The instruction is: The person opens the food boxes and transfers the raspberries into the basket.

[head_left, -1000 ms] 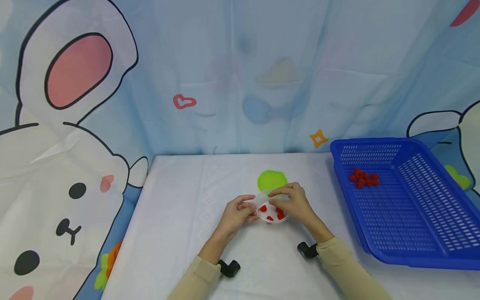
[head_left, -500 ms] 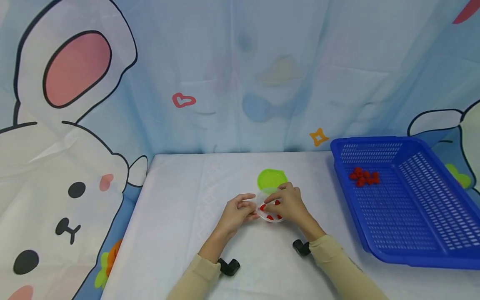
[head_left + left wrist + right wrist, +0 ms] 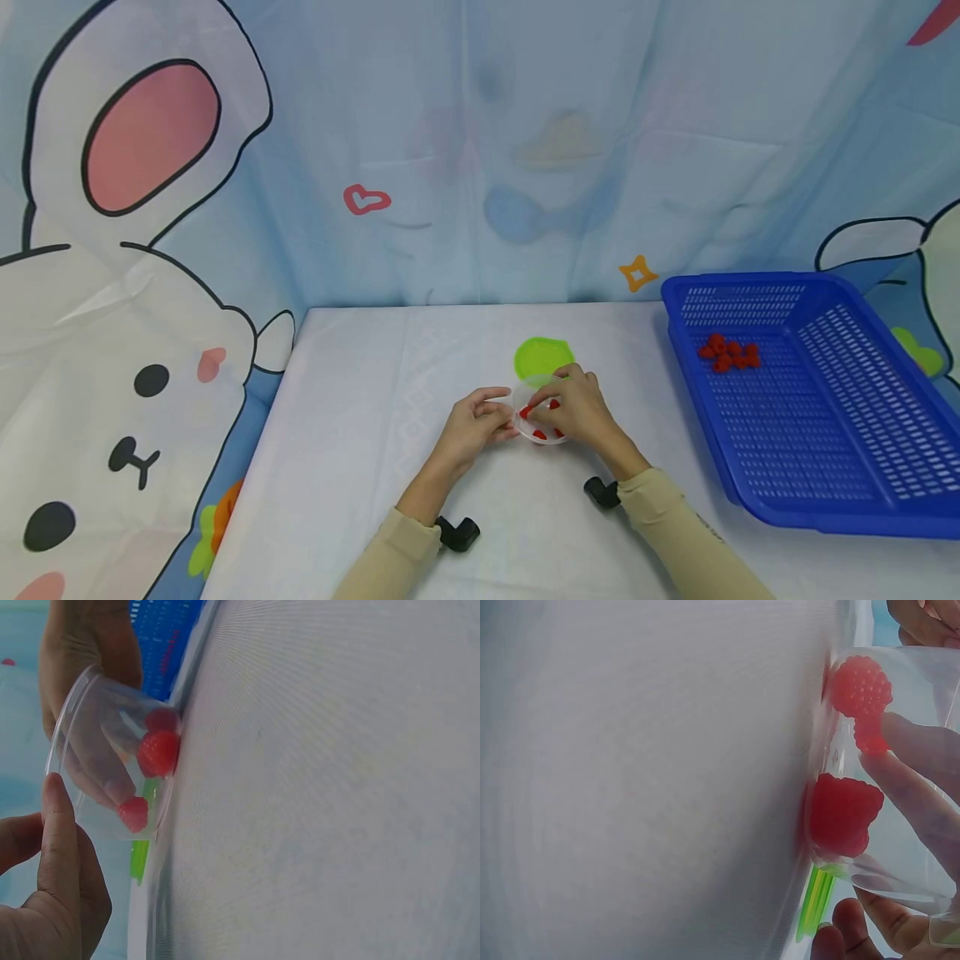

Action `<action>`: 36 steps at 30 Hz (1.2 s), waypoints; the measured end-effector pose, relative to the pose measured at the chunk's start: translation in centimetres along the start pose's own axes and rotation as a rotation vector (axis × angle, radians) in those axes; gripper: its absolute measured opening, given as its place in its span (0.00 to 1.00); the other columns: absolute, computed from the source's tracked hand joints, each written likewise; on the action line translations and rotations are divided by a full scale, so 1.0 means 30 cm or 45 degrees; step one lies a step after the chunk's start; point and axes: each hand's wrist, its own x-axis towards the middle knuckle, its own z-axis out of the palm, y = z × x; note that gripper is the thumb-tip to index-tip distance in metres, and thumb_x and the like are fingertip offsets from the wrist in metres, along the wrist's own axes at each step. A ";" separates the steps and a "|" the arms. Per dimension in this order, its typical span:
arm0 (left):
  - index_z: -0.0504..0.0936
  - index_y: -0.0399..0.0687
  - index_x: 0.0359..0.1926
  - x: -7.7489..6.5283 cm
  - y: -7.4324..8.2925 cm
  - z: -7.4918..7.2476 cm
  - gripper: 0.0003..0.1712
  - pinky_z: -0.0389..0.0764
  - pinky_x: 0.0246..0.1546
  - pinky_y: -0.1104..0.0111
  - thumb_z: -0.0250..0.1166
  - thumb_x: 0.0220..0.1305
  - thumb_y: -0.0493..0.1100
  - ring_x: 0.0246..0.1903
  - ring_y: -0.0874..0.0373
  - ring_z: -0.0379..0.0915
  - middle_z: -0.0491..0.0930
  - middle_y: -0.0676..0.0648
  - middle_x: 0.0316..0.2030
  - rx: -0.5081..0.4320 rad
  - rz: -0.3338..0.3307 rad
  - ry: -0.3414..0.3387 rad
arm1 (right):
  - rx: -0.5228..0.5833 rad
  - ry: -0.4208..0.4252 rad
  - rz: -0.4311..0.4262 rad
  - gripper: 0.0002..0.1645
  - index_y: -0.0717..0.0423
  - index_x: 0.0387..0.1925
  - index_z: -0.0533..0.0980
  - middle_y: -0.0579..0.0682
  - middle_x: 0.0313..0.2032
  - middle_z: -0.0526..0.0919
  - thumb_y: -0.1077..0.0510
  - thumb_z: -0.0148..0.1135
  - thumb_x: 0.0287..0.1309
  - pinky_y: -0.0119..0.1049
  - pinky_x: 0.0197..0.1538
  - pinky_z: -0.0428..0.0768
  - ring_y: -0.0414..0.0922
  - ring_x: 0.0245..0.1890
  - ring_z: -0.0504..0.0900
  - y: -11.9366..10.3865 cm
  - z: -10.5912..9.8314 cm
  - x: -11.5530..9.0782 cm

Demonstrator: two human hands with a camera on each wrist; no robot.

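A clear plastic cup (image 3: 542, 437) stands on the white table with several red raspberries inside, a larger one (image 3: 844, 814) showing low in the right wrist view. The left hand (image 3: 475, 423) holds the cup at its left side, a fingertip against the rim in the left wrist view. From above, the right hand (image 3: 581, 410) reaches into the cup. Its thumb and a finger pinch a small raspberry (image 3: 870, 733) near the cup's bottom. The right hand hides part of the cup in the head view.
Behind the cup lies a bright green lid (image 3: 542, 357). A blue perforated basket (image 3: 817, 425) stands on the right, with a cluster of raspberries (image 3: 727, 354) in its far left corner. A printed curtain (image 3: 480, 150) hangs along the table's back edge.
The right hand has moved left and deeper into the cup, and its fingertips have closed on a raspberry. The left hand stays at the cup's side.
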 end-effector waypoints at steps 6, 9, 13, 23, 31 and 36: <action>0.74 0.33 0.63 -0.003 -0.003 0.000 0.23 0.87 0.44 0.61 0.63 0.69 0.30 0.36 0.54 0.79 0.79 0.40 0.40 0.006 0.011 -0.002 | 0.047 0.015 0.022 0.05 0.46 0.28 0.89 0.67 0.52 0.75 0.56 0.79 0.48 0.54 0.46 0.72 0.63 0.54 0.68 0.000 0.000 -0.007; 0.74 0.33 0.63 -0.004 -0.001 0.000 0.22 0.87 0.44 0.61 0.63 0.69 0.30 0.36 0.55 0.79 0.79 0.39 0.40 -0.001 0.009 -0.005 | 0.074 0.019 0.028 0.04 0.46 0.28 0.89 0.66 0.52 0.75 0.56 0.79 0.49 0.53 0.45 0.72 0.63 0.53 0.68 0.002 0.000 -0.007; 0.74 0.33 0.63 -0.006 -0.001 0.000 0.22 0.87 0.45 0.61 0.63 0.69 0.30 0.36 0.55 0.79 0.78 0.39 0.41 0.003 0.014 -0.009 | 0.106 0.004 0.051 0.04 0.44 0.29 0.88 0.65 0.52 0.74 0.56 0.78 0.50 0.51 0.44 0.72 0.62 0.52 0.67 0.007 -0.004 -0.007; 0.74 0.34 0.63 -0.012 0.001 -0.001 0.22 0.87 0.43 0.61 0.62 0.69 0.30 0.35 0.54 0.79 0.78 0.33 0.43 0.015 0.024 -0.007 | 0.237 0.028 0.071 0.04 0.49 0.31 0.89 0.59 0.46 0.76 0.55 0.77 0.53 0.55 0.49 0.71 0.57 0.52 0.69 0.004 -0.051 -0.021; 0.73 0.33 0.64 -0.013 0.003 0.001 0.23 0.87 0.43 0.62 0.62 0.69 0.30 0.35 0.54 0.80 0.78 0.36 0.43 0.014 0.002 0.003 | 0.279 0.065 0.067 0.04 0.49 0.34 0.89 0.57 0.43 0.78 0.56 0.75 0.55 0.46 0.44 0.73 0.54 0.48 0.70 -0.004 -0.124 -0.045; 0.73 0.33 0.63 -0.012 0.004 0.003 0.23 0.87 0.43 0.62 0.62 0.69 0.29 0.35 0.54 0.80 0.77 0.32 0.45 0.004 -0.011 0.014 | 0.248 0.079 0.072 0.08 0.51 0.40 0.88 0.51 0.38 0.80 0.57 0.74 0.57 0.38 0.32 0.75 0.49 0.36 0.72 -0.023 -0.194 -0.071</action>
